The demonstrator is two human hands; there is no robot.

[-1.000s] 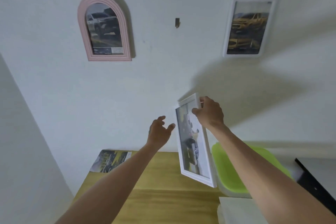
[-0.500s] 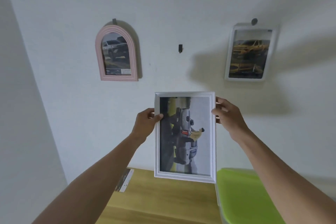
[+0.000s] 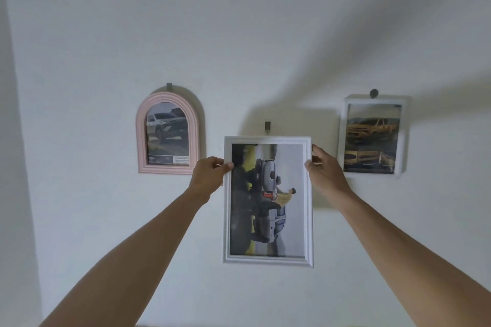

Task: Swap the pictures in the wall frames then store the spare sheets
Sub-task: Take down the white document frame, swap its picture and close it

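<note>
While you hold the white frame (image 3: 267, 202) up against the wall (image 3: 79, 34), its long axis runs vertically, and its top edge sits just below the small dark hook (image 3: 267, 127) that stands bare between the two hung frames. That is the relation your next move turns on: the hook lies straight above the middle of the frame's top edge, so the frame probably needs to rise a little and then settle so its hanger catches, though the hanger on the back is hidden from you. Your left hand (image 3: 210, 176) pinches the left edge near the top corner, thumb over the front moulding and fingers curled behind. Your right hand (image 3: 325, 170) grips the right edge at about the same height, fingers wrapped round the rim. Both hands are equally close to the hook, one on either side, so keep the lift even or the frame may tilt and miss. The picture inside, a grey truck with a figure beside it, lies sideways in the frame. To the left hangs the pink arched frame (image 3: 168, 133) on its own hook, near your left hand; to the right hangs another white frame with a yellow truck (image 3: 372, 135), near your right hand.
</note>
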